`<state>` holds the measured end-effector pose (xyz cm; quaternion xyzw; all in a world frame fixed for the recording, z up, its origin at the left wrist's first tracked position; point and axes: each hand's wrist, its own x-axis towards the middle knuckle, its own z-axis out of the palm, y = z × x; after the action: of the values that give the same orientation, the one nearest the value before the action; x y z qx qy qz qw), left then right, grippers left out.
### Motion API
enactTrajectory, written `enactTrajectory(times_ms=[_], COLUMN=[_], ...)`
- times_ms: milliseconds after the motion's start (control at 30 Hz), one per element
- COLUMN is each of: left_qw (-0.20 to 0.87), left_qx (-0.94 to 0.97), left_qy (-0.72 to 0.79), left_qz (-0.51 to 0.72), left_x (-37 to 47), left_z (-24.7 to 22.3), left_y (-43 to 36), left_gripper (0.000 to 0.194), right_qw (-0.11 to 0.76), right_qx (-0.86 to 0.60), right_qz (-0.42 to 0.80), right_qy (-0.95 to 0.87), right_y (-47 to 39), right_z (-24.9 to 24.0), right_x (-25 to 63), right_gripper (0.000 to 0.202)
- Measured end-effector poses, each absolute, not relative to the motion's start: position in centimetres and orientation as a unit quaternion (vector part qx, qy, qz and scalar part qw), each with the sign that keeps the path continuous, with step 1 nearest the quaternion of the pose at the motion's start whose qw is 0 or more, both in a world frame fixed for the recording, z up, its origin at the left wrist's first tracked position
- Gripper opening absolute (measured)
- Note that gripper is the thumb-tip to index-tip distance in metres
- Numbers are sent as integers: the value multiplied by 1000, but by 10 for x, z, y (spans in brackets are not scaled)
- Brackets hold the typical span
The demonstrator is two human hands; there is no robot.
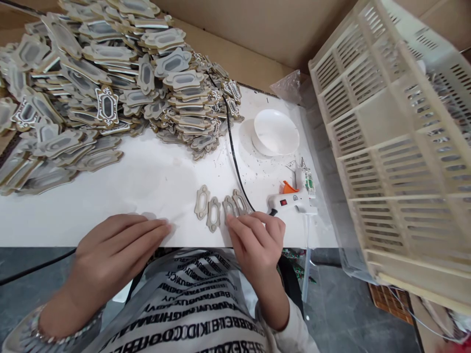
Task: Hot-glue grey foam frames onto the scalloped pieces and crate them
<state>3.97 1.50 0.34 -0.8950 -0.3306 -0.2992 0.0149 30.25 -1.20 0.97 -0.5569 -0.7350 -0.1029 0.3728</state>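
Observation:
My left hand [117, 245] lies on the white table near its front edge, fingers stretched out together and holding nothing visible. Bent over the front edge, my right hand [257, 240] has its index fingertip on a small grey-brown frame-shaped plate [227, 203]; its thumb is hidden. Beside that plate another frame plate [241, 201] is partly covered by my fingers. Two more lie just to the left, one frame plate [214, 214] nearer me and one frame plate [202, 202] a little farther back. Each has a long opening in its middle.
A large heap of frame plates [110, 54] fills the back left. A white bowl [275, 132] stands at the back right, with a white glue gun [294, 201] nearer me. A black cable [232, 142] crosses the white table [154, 171]. A cream plastic crate [390, 147] rises at the right.

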Motion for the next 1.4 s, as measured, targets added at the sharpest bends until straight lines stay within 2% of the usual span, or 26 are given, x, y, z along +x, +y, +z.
enactTrajectory(times_ms=[333, 667, 967, 1100, 1300, 1400], left_qw=[-9, -128, -169, -212, -307, -348], left_qx=[-864, -791, -791, -791, -788, -785], left_qy=[-379, -465, -425, -410, -346, -322], left_qz=[-331, -377, -407, -401, -407, -398], left_x=[49, 69, 85, 95, 120, 129], left_z=[10, 23, 26, 32, 35, 34], left_y=[18, 13, 15, 14, 15, 16], left_gripper=[22, 18, 15, 14, 8, 8], right_qw=[355, 318, 290, 345, 482, 509], right_qx=[-576, -606, -613, -603, -498, -480], right_qz=[-103, -55, -33, -19, 198, 231], right_qy=[-729, -727, -734, -719, -693, -676], right_y=[-7, -14, -19, -24, -27, -27], right_z=[7, 7, 9, 14, 33, 36], right_x=[306, 311, 318, 318, 307, 307], right_gripper=[12, 13, 17, 20, 13, 11])
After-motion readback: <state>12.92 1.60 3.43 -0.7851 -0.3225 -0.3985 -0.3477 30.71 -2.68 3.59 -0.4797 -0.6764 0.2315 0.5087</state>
